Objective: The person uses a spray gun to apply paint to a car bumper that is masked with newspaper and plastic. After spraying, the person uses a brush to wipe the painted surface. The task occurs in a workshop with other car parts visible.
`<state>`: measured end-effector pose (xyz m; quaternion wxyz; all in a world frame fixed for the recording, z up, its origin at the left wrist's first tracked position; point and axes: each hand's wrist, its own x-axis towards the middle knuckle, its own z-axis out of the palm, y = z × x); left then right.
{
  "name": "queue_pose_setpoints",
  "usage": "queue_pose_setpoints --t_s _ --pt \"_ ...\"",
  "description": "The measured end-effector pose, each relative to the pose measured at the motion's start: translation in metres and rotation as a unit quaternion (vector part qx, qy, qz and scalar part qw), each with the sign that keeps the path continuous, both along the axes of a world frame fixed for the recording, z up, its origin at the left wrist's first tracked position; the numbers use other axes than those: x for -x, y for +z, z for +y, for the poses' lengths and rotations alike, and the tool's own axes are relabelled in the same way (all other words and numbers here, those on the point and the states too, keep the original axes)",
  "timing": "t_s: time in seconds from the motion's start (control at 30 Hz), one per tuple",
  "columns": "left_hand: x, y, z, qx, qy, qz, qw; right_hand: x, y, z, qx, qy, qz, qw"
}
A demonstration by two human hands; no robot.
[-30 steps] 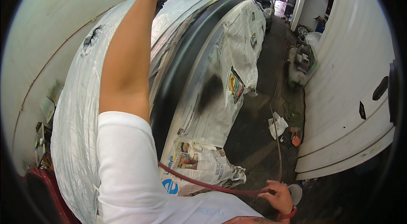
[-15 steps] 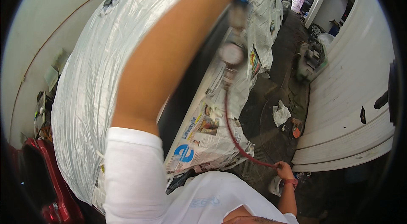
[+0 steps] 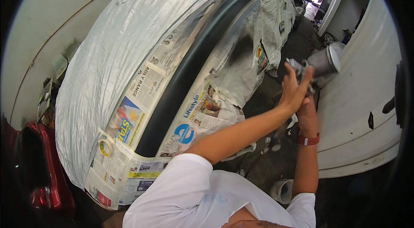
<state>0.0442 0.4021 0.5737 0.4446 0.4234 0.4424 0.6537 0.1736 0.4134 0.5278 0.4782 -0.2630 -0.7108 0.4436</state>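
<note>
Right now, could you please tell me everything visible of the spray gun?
Held aloft right of the newspaper, the spray gun looks metallic but blurred; its grey cylindrical cup is tilted sideways, pale round end facing right. The left hand touches its body; the right hand is just below, its grip hidden.

Fingers [image 3: 307,78] on spray gun [image 3: 320,63]; newspaper [image 3: 215,118] flanks black strip [image 3: 196,55].

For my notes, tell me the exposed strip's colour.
The exposed strip is black, shown in the head view.
</note>
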Motion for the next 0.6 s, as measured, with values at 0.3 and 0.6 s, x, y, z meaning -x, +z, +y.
queue_pose_setpoints --t_s 0.3,0.6 --pt "-0.102 -0.099 -0.005 0.004 0.02 0.276 0.961 -0.087 -0.033 0.025 0.057 -0.031 -0.001 0.998" --pt "-0.157 -0.145 -0.004 0.035 -0.186 -0.041 0.981 -0.124 0.01 0.064 0.176 0.072 0.059 0.98"
